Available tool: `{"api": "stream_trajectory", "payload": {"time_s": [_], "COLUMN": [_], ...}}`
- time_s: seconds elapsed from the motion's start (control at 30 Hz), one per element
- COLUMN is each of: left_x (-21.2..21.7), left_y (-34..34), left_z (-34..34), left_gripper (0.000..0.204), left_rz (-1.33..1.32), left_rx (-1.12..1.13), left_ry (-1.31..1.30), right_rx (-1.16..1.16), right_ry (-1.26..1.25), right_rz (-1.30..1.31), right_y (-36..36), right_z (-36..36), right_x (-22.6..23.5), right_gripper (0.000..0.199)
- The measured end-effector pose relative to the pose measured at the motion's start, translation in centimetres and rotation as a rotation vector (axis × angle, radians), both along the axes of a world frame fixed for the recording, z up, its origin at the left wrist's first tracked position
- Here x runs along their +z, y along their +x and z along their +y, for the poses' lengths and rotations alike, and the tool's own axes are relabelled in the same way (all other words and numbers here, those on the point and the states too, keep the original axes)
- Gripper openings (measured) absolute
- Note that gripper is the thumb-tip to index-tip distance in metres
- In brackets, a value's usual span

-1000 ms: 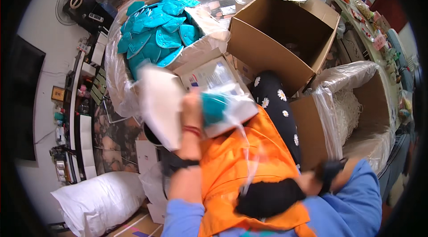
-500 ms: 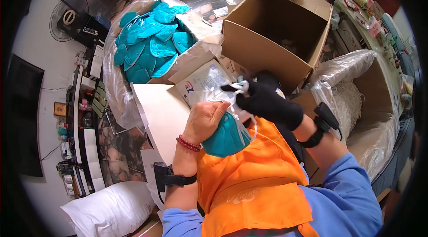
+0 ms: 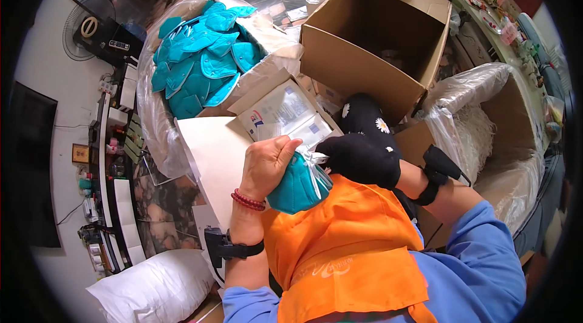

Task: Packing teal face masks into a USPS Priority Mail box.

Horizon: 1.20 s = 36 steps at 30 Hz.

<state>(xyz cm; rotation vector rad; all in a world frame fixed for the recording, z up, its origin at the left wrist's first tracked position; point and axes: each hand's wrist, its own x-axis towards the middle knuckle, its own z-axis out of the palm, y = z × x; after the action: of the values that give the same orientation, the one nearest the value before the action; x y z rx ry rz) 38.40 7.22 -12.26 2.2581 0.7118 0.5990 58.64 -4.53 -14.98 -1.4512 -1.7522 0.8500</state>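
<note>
My bare left hand (image 3: 266, 164) is closed on the upper edge of a teal folded face mask (image 3: 297, 188), held over my lap. White elastic straps (image 3: 312, 160) are gathered at the top of the mask and hang across its front. My right hand (image 3: 363, 160), in a black glove, is closed at those straps, close beside the left thumb; its fingertips are partly hidden. Just beyond the hands, a small open carton (image 3: 325, 118) holds clear plastic packets (image 3: 282, 107). A white board (image 3: 209, 147) lies to the left of my left wrist.
A plastic-lined box (image 3: 159, 135) heaped with teal masks (image 3: 200, 59) stands far left. An open cardboard box (image 3: 358, 59) is ahead. On the right, another plastic-lined box (image 3: 516, 177) contains white stringy elastic (image 3: 473, 138). A white sack (image 3: 152, 286) lies lower left.
My right hand has drawn down and closer to the mask. The straps, spread loosely earlier, now lie bunched at its top. The packets are less covered.
</note>
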Motion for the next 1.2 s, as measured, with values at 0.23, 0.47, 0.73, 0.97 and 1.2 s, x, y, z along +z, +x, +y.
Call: {"api": "stream_trajectory", "payload": {"time_s": [0.23,0.47,0.73,0.97,1.2], "left_x": [-3.6,-2.5,0.9,0.5,-0.1], "left_y": [-0.2,-3.7,-0.6,-1.3,-1.8], "left_z": [0.4,3.5,0.6,0.8,1.1], "left_gripper": [0.032,0.034,0.029,0.03,0.033], "left_rz": [-0.157,-0.124,-0.086,0.002,-0.049], "left_rx": [0.233,0.431,0.334,0.377,0.383], "left_ry": [0.061,0.021,0.363,0.537,0.46], "right_rx": [0.226,0.017,-0.27,-0.217,0.196], "right_ry": [0.132,-0.159,-0.616,-0.758,-0.726], "right_rz": [-0.353,0.933,1.373,1.423,0.48], "right_y": [-2.8,-4.3,-3.6,-5.6,-1.9], "right_z": [-2.4,-6.0,-1.1,-0.2,0.0], "right_x": [4.8,5.4,0.8,1.8,2.8], "right_gripper": [0.01,0.011,0.033,0.045,0.032]}}
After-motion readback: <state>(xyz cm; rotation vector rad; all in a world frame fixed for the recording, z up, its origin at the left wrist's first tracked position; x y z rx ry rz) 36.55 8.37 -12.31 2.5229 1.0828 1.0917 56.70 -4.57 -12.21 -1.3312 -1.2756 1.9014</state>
